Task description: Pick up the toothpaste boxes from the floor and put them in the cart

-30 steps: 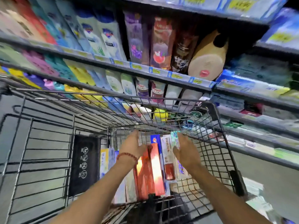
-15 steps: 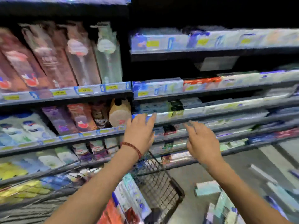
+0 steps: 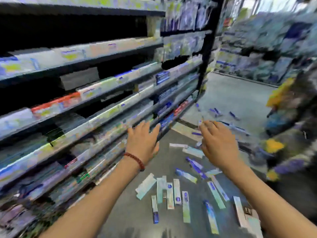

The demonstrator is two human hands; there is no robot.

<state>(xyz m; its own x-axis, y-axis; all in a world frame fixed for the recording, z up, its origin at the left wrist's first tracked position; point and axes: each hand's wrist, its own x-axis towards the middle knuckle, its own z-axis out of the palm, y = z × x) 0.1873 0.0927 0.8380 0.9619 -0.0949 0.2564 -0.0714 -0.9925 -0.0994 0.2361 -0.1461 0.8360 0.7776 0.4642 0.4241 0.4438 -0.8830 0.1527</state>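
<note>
From my head camera, both my arms reach forward over the aisle floor [image 3: 236,98]. My left hand [image 3: 143,143] is spread flat, fingers [image 3: 145,127] straight and apart, holding nothing; a red bead bracelet [image 3: 135,159] sits on that wrist. My right hand [image 3: 217,145] is also loose and open, fingers relaxed and empty. The toothpaste boxes [image 3: 171,193] lie scattered on the floor below and between my hands, a cluster just under my left wrist, more strewn beneath my right forearm and a few farther out beyond my right fingertips. To the left of my left hand run the store shelves [image 3: 96,93], stocked with what look like more boxed goods, though the picture is badly smeared there. Past my right hand stands another blurred rack of goods [image 3: 281,121]
</note>
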